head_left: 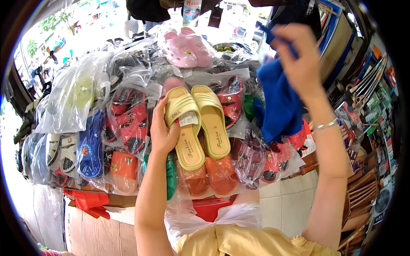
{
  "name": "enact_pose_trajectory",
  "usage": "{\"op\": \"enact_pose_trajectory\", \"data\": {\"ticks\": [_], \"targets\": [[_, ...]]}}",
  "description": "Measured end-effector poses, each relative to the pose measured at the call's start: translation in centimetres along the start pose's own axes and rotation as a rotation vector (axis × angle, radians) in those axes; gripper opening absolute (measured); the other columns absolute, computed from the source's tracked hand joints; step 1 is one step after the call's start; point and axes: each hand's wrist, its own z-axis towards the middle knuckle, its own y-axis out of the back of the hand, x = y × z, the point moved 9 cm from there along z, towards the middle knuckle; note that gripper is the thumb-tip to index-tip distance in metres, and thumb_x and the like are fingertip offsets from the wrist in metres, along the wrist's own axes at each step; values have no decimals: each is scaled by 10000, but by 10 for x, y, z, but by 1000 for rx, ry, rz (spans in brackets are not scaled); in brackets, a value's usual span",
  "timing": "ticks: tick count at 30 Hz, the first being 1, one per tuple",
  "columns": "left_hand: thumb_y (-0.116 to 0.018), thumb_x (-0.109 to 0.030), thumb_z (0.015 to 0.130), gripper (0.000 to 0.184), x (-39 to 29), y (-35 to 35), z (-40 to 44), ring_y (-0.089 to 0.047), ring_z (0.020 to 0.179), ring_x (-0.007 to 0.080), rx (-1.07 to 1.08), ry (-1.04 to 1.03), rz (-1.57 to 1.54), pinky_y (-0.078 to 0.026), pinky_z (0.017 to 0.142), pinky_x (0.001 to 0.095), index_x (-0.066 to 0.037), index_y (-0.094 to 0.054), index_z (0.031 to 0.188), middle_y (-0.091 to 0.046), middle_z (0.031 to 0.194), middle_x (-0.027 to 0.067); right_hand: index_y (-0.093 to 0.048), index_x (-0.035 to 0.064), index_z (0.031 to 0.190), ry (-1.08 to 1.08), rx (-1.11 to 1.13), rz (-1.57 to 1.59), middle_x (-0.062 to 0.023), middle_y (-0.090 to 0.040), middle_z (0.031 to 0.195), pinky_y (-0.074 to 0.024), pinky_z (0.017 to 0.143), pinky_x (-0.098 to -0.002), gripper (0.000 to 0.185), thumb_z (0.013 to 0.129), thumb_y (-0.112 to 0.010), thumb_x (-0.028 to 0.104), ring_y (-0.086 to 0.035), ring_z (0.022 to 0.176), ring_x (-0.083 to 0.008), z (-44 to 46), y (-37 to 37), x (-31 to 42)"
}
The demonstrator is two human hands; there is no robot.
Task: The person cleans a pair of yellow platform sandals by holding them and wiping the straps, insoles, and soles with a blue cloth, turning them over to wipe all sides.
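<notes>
My left hand point(164, 128) holds one of two yellow slippers point(187, 141) by its strap, a white sticker on that strap. The other yellow slipper point(213, 128) lies right beside it, soles marked "Fashion". Raised at the upper right, my right hand point(297, 55) is curled round the top of a blue cloth point(279, 100), which hangs down over the bagged shoes; hand and cloth are partly blurred. Orange slippers point(222, 175) in clear plastic lie just below the yellow pair.
Plastic-wrapped shoes cover the stand: blue slippers point(90, 145) and red sandals point(130, 123) at the left, pink clogs point(188, 49) at the back. Brown wallets point(361, 192) and tools hang at the right. Dark items hang overhead.
</notes>
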Motion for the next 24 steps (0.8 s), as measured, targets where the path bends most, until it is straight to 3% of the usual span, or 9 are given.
{"op": "enact_pose_trajectory", "data": {"ticks": [2,5,8,11,13,15,18,21,24], "targets": [[-525,25,749,662,-1,0,1,-495,1296,382,-5,2,13,-388,1094,418,8,-438,1406,-520,1359,226,-654,120,1054,-283,313,252,-77,-619,959,-531,772,-364,212,845,-668,86,-631,891,-285,-56,-62,11],[-524,25,751,664,-2,0,0,-481,1308,390,11,-4,26,-381,1102,426,2,-439,1409,-504,1375,235,-653,143,1016,-206,540,222,-69,-603,1011,-545,799,-395,185,843,-691,196,-618,998,-268,-130,-120,55],[-518,16,753,651,-7,1,-1,-479,1304,399,9,-17,42,-384,1099,428,-6,-453,1400,-507,1365,239,-656,100,973,-302,724,363,-104,-601,984,-543,786,-398,153,832,-694,145,-616,923,-313,-193,-141,109],[-516,17,750,643,-14,2,0,-479,1301,404,24,-17,72,-388,1095,431,-3,-459,1391,-506,1365,241,-670,107,979,-195,830,555,-84,-611,931,-550,748,-393,147,841,-698,150,-647,885,-303,-187,-123,132],[-515,20,749,641,-8,2,0,-480,1300,407,23,-19,60,-388,1095,432,-1,-461,1387,-505,1366,241,-676,102,978,-385,768,663,-83,-624,926,-551,736,-393,152,842,-703,164,-659,883,-290,-180,-127,108],[-514,22,747,638,-4,-1,-1,-481,1299,409,25,-26,50,-389,1094,432,1,-464,1383,-505,1366,242,-668,82,939,-404,549,419,-92,-636,927,-550,737,-404,140,839,-701,174,-662,885,-299,-169,-126,83],[-500,26,749,615,-2,-1,-1,-480,1298,418,2,-32,27,-381,1101,428,6,-485,1363,-516,1350,251,-655,77,919,-348,678,439,-98,-631,893,-553,739,-411,118,834,-692,150,-666,867,-312,-192,-139,111],[-499,15,757,598,-17,2,0,-474,1304,425,21,-68,133,-370,1110,434,7,-496,1354,-514,1343,264,-663,85,964,-407,703,823,-115,-632,913,-543,743,-418,168,830,-713,175,-659,857,-321,-165,-130,107],[-489,10,757,586,-29,-1,3,-475,1301,425,38,-104,199,-371,1109,437,10,-508,1343,-510,1349,264,-683,82,966,-562,202,496,-114,-652,951,-537,763,-406,115,862,-687,129,-657,873,-337,-129,-130,37]]}}
